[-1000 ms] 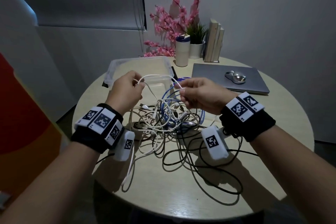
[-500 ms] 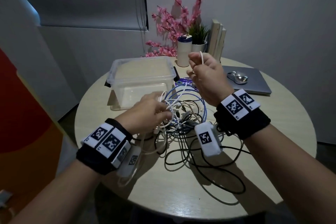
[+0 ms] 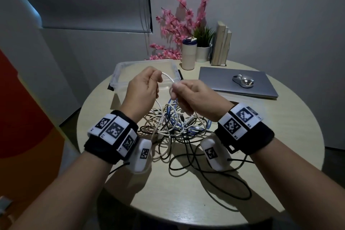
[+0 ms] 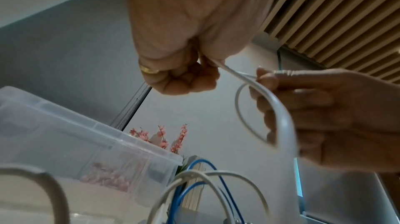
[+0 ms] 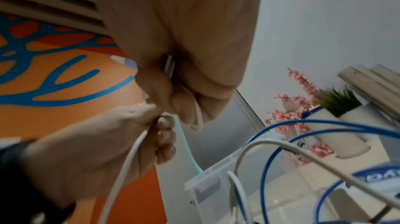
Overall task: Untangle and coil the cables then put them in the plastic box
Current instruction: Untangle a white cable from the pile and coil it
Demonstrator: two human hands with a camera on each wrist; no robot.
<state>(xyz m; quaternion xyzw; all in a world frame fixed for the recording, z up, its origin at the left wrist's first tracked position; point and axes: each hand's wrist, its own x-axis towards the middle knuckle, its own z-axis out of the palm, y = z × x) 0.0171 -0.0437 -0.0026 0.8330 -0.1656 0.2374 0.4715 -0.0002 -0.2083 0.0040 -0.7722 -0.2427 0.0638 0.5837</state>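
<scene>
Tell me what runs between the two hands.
A short stretch of white cable runs from left hand to right hand, clearest in the head view.

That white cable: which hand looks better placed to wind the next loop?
Probably the right hand: it already holds a small loop of the white cable, while the left hand grips the strand rising from the pile.

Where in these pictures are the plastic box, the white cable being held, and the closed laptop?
plastic box point(image 3: 119, 70): head view, on its bare left rim.
white cable point(image 4: 281, 107): left wrist view, on the loop beside the fingers.
laptop point(image 3: 214, 80): head view, on the bare grey lid.
</scene>
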